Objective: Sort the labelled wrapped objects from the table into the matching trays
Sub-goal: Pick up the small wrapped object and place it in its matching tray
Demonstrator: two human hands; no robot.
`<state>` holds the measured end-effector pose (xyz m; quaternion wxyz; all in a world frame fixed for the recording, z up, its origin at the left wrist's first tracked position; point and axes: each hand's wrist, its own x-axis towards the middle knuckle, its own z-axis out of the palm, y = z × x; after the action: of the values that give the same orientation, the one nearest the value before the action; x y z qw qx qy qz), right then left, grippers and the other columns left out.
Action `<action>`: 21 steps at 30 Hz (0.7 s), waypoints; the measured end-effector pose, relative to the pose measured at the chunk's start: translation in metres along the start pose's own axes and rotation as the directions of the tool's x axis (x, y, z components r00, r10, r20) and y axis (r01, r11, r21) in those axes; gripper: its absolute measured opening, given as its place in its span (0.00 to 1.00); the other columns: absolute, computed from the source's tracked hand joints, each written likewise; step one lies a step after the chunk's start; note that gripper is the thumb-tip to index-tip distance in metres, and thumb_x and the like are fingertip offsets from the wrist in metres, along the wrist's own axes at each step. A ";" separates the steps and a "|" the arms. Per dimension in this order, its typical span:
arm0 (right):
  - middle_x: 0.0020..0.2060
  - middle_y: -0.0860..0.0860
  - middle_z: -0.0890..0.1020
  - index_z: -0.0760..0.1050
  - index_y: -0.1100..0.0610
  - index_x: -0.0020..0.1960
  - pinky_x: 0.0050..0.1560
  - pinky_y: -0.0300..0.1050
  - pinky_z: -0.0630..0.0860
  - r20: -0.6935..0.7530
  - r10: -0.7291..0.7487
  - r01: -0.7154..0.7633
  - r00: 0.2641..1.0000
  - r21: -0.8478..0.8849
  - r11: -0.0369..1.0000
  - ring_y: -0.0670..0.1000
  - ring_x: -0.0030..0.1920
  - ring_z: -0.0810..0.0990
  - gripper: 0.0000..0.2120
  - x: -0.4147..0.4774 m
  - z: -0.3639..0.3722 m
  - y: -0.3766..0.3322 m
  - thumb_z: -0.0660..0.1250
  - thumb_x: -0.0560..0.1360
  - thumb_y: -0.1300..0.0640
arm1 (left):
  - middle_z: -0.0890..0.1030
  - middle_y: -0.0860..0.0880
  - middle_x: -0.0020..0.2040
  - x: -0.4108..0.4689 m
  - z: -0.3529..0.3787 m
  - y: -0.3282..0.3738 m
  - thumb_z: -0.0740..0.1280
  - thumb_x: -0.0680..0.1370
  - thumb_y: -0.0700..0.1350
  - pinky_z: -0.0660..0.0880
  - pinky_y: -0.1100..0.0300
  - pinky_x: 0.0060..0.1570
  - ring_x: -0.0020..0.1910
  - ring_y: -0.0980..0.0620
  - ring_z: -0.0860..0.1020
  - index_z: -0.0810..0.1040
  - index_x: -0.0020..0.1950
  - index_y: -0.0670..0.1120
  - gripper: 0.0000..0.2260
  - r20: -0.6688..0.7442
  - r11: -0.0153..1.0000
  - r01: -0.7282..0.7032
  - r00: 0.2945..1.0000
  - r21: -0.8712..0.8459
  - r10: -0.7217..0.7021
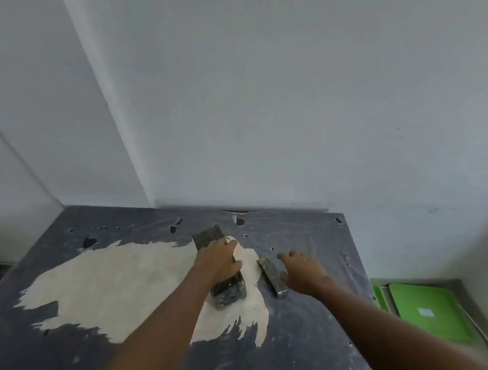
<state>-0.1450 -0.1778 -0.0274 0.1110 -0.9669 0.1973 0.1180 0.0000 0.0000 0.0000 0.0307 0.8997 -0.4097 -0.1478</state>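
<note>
A long speckled grey wrapped block (209,236) lies on the worn table (98,284), running from near the far edge toward me. My left hand (218,261) lies over its middle, fingers curled around it. A thinner wrapped bar (270,276) of the same speckled look lies just to its right. Beside that bar's right side, my right hand (303,270) hovers with fingers spread and nothing in it. Green trays (428,313) sit low on the right, beyond the table edge; the top one bears a small white label.
The table's dark covering is torn, showing a large pale patch (113,282) and small holes. White walls meet in a corner right behind the table. The table's right edge drops off beside the green trays.
</note>
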 end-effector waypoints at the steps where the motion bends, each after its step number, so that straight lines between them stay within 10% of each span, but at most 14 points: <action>1: 0.68 0.59 0.73 0.62 0.53 0.74 0.65 0.58 0.72 0.040 0.023 -0.023 0.999 -0.011 1.000 0.61 0.66 0.74 0.23 0.007 0.009 -0.004 0.59 0.80 0.50 | 0.69 0.42 0.74 0.007 0.009 -0.008 0.62 0.78 0.59 0.73 0.42 0.65 0.69 0.39 0.71 0.64 0.75 0.49 0.27 0.029 1.000 0.022 0.999 0.007 -0.022; 8: 0.63 0.60 0.74 0.59 0.50 0.74 0.59 0.57 0.75 0.115 0.109 -0.117 0.987 0.062 0.991 0.62 0.60 0.75 0.23 0.056 0.081 -0.010 0.56 0.80 0.52 | 0.62 0.43 0.78 0.045 0.080 -0.035 0.61 0.79 0.61 0.70 0.40 0.68 0.76 0.39 0.62 0.62 0.76 0.50 0.29 0.018 0.996 0.074 0.997 0.045 -0.075; 21: 0.68 0.55 0.67 0.58 0.46 0.72 0.58 0.57 0.77 0.062 0.084 -0.093 0.995 0.171 0.981 0.61 0.61 0.72 0.26 0.074 0.127 0.012 0.64 0.79 0.57 | 0.79 0.44 0.57 0.059 0.091 -0.027 0.63 0.73 0.60 0.74 0.48 0.48 0.52 0.41 0.77 0.77 0.59 0.49 0.21 -0.233 0.983 0.133 0.967 0.125 -0.101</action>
<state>-0.1074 -0.1814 -0.1695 0.1948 -0.9402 0.2465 0.1316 0.0297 -0.0200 -0.1058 0.0050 0.9332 -0.3589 -0.0170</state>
